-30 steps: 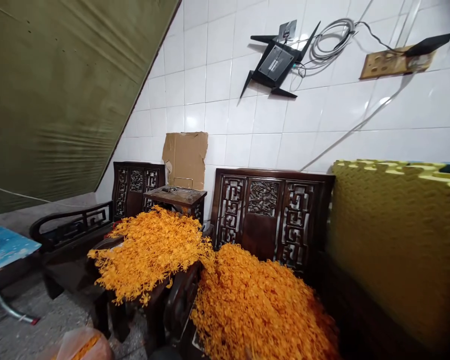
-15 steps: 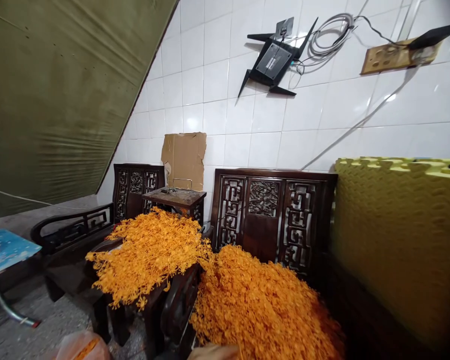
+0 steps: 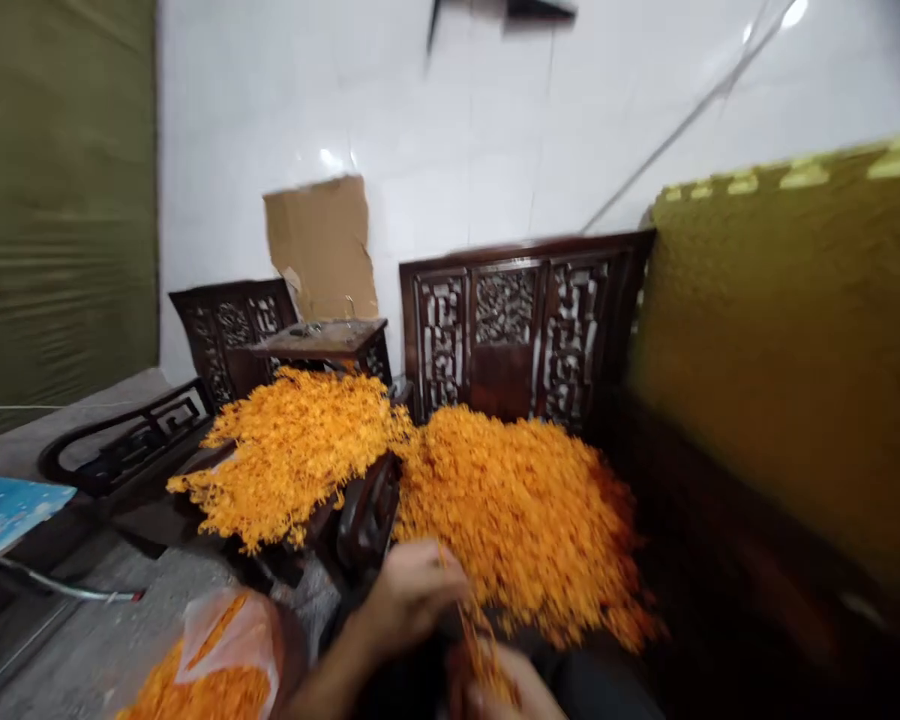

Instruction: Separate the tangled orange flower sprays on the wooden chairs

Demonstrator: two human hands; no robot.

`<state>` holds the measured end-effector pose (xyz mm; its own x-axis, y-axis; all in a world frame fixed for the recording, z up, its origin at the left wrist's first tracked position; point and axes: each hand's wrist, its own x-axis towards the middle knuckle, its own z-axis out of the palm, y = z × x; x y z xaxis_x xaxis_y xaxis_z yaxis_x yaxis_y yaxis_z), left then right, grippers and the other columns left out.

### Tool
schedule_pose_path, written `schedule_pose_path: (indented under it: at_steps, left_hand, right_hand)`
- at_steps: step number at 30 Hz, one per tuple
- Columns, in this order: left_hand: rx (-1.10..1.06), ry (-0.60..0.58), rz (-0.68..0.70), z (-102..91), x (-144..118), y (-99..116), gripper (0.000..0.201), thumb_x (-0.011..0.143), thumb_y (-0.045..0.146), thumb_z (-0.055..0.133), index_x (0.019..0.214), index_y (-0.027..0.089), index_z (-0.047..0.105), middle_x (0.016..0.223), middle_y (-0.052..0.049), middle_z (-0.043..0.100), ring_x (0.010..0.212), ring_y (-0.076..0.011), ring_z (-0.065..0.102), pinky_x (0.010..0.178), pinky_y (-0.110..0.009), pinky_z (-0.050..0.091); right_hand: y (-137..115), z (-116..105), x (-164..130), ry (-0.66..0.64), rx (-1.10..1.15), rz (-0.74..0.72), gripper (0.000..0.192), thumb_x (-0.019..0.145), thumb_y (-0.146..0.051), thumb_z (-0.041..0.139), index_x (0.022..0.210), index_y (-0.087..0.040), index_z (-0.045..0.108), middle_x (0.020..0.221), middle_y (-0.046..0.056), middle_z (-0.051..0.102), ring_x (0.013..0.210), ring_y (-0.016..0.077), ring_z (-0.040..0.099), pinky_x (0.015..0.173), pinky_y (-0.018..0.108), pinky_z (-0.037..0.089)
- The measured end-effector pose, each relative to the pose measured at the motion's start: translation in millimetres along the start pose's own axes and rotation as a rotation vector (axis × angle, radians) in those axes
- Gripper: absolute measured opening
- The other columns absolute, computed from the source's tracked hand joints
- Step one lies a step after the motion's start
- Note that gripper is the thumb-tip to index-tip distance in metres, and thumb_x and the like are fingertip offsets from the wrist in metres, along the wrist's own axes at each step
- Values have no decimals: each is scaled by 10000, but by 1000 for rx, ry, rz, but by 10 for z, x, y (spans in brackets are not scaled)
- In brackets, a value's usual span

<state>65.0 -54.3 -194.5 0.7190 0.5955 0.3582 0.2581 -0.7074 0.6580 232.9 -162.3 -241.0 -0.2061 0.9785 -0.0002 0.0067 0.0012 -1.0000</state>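
Observation:
My left hand (image 3: 420,585) is closed in a pinch at the lower middle, with a thin orange strand at its fingertips. Lower and to its right, my right hand (image 3: 514,685) is wrapped round a bunch of orange strands (image 3: 481,645), partly cut off by the bottom edge. Both hands are blurred, so the strands' exact kind is unclear. Just beyond them lies a big heap of orange stringy pieces (image 3: 517,510) on a dark carved wooden seat. A second orange heap (image 3: 292,450) spreads to the left, touching the first.
A plastic bag (image 3: 266,640) of orange pieces stands on the floor at lower left. Behind the heaps are a carved chair back (image 3: 502,375), a small wooden table (image 3: 322,338) and cardboard (image 3: 322,245). Yellow foam mats (image 3: 780,330) stand right; a blue table (image 3: 22,510) is left.
The view has tilted down and turned. Both hands now show, where only part of one showed at the bottom edge before. More of the plastic bag is visible.

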Motion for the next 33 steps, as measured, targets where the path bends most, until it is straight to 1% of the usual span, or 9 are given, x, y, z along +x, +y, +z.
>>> schedule_pose_path:
  at_steps: [4, 8, 10, 14, 17, 20, 22, 28, 33]
  left_hand:
    - [0, 161, 99, -92, 347, -39, 430, 1011, 488, 506, 864, 201, 790, 921, -107, 768, 899, -199, 701, 862, -352, 552]
    - [-114, 245, -35, 166, 738, -274, 260, 901, 419, 718, 889, 170, 791, 941, -94, 765, 891, -188, 702, 865, -322, 551]
    - [-186, 204, -170, 285, 834, -326, 336, 885, 413, 737, 1084, 143, 761, 869, -72, 757, 778, -166, 696, 767, -289, 555]
    - [-115, 100, -328, 371, 905, -309, 861, 933, 416, 678, 1607, 101, 244, 707, 16, 701, 552, -126, 615, 627, -256, 515]
    - [80, 130, 9, 405, 900, -247, 757, 961, 339, 627, 1597, 145, 267, 1018, -84, 744, 878, -184, 706, 853, -339, 553]
    - [203, -58, 482, 513, 889, -190, 574, 974, 186, 493, 1537, 138, 390, 1425, -174, 592, 1359, -279, 533, 1162, -500, 403]
    - [233, -203, 596, 617, 888, -192, 604, 950, 142, 453, 1545, 101, 360, 1496, -189, 529, 1436, -291, 458, 1232, -534, 317]
    - [232, -429, 191, 751, 857, -353, 550, 924, 223, 511, 1455, 87, 470, 1040, -157, 731, 966, -281, 713, 887, -415, 556]
    - [-54, -409, -171, 595, 863, -424, 193, 873, 139, 484, 881, 134, 677, 784, -75, 698, 706, -179, 640, 662, -288, 471]
  right_hand:
    - [-49, -100, 14, -46, 444, 263, 506, 674, -485, 860, 1022, -179, 659, 720, 32, 687, 599, 191, 669, 584, 319, 548]
    - [-84, -259, 149, 100, 610, 306, 336, 688, -295, 788, 942, -177, 602, 629, -38, 596, 482, 115, 563, 503, 246, 484]
    - [-101, -301, 188, 200, 652, 317, 260, 698, -245, 709, 897, -196, 549, 548, -74, 513, 419, 80, 455, 430, 201, 391]
    - [-92, -502, 205, 283, 656, 345, 241, 678, -263, 627, 838, -231, 450, 502, -103, 413, 396, 71, 350, 386, 189, 325]
    - [-74, -732, 182, 277, 609, 376, 238, 656, -291, 614, 819, -233, 450, 501, -102, 411, 387, 71, 317, 367, 196, 313]
    - [-66, -869, 154, 249, 538, 429, 165, 645, -249, 620, 767, -209, 516, 474, -68, 468, 380, 84, 370, 367, 207, 324]
    - [-79, -914, 150, 204, 458, 466, 87, 650, -207, 614, 710, -188, 555, 466, -42, 506, 389, 93, 418, 382, 212, 343]
    - [-295, -1210, 320, -199, -204, 367, 64, 776, -178, 593, 790, -158, 652, 687, -7, 637, 606, 110, 533, 549, 210, 445]
    - [-396, -1427, 631, -237, -454, 230, 139, 867, -293, 646, 900, -159, 636, 808, 4, 628, 705, 124, 535, 651, 238, 478]
